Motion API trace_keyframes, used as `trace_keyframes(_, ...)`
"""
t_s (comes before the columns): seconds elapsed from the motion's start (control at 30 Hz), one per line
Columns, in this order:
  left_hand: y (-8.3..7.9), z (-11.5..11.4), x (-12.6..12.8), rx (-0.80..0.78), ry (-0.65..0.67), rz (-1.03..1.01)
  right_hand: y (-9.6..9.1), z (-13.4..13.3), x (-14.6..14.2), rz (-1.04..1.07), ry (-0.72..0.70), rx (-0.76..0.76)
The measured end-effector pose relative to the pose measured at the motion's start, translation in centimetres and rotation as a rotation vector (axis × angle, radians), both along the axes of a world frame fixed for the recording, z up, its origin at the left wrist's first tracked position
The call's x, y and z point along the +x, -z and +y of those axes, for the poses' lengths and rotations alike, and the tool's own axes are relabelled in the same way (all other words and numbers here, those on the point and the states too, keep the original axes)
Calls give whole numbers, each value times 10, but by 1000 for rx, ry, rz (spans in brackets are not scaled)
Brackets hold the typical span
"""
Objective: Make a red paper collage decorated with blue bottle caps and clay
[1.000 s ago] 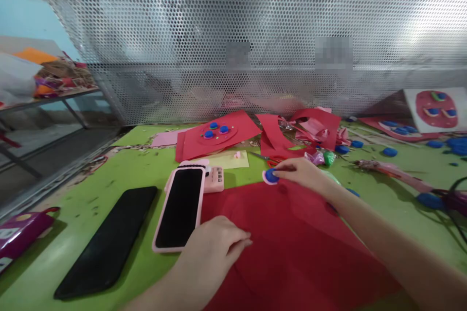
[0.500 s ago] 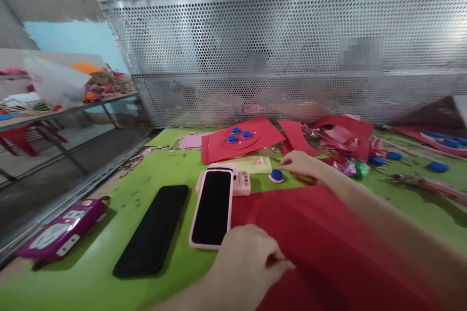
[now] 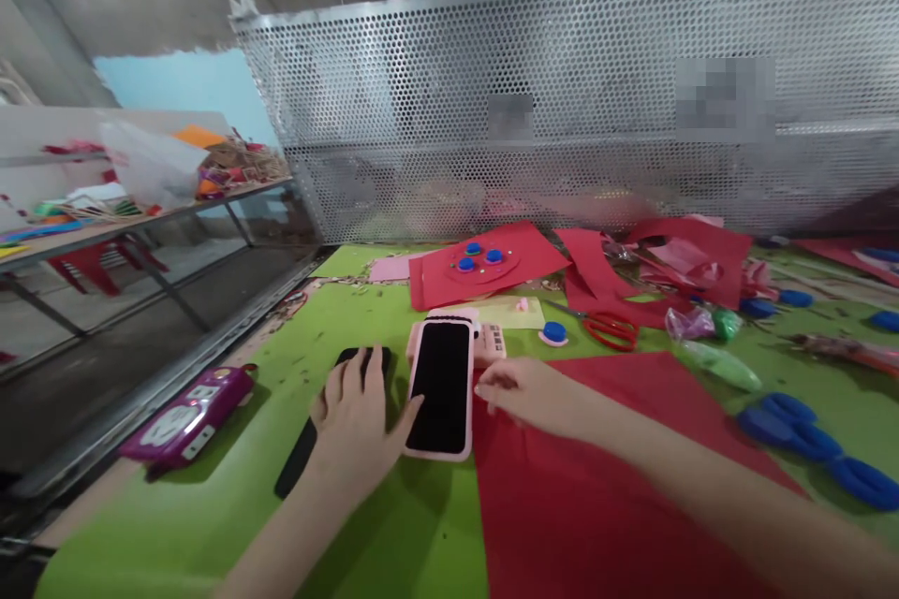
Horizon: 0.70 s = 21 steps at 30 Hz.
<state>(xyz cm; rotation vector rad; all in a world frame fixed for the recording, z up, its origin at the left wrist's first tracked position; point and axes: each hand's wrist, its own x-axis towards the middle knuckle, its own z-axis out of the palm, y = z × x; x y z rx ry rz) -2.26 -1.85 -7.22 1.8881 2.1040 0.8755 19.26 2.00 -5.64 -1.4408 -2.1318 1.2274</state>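
Note:
My left hand (image 3: pixel 355 416) lies flat with fingers spread over a black phone (image 3: pixel 299 463), which it mostly hides. Its thumb rests against a phone in a pink case (image 3: pixel 442 386) lying screen up beside it. My right hand (image 3: pixel 520 391) sits on the top left corner of a large red paper sheet (image 3: pixel 596 496), fingers bunched together at the sheet's edge. Just behind the pink phone is a small pink calculator (image 3: pixel 490 342).
A blue button on a pink disc (image 3: pixel 554 333) and red scissors (image 3: pixel 612 329) lie behind the sheet. Blue scissors (image 3: pixel 807 435) are at the right, a purple case (image 3: pixel 186 407) at the left of the green table (image 3: pixel 211 515). Red paper scraps (image 3: pixel 484 262) lie before a perforated metal panel (image 3: pixel 562 112).
My left hand left the red sheet and moved left onto the black phone. My right hand drew back from the blue button to the sheet's near corner. The view shifted left.

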Motion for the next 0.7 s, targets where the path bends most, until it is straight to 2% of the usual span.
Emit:
trace_keyframes(0.1, -1, 4, -2, -79, 58, -165, 3, -4, -9, 90, 62, -113)
trace_keyframes(0.2, -5, 10, 1, -226, 131, -444, 12, -10, -17, 202, 81, -205)
trace_keyframes(0.3, -3, 17, 7, -365, 176, -738, 23, -19, -25, 324, 96, -222)
trace_keyframes(0.5, 10, 16, 26, -387, 76, -1099, 26, -35, -33, 453, 93, -190)
trace_keyframes(0.7, 10, 7, 37, -356, -17, -1192, 29, -37, -28, 514, 99, -154)
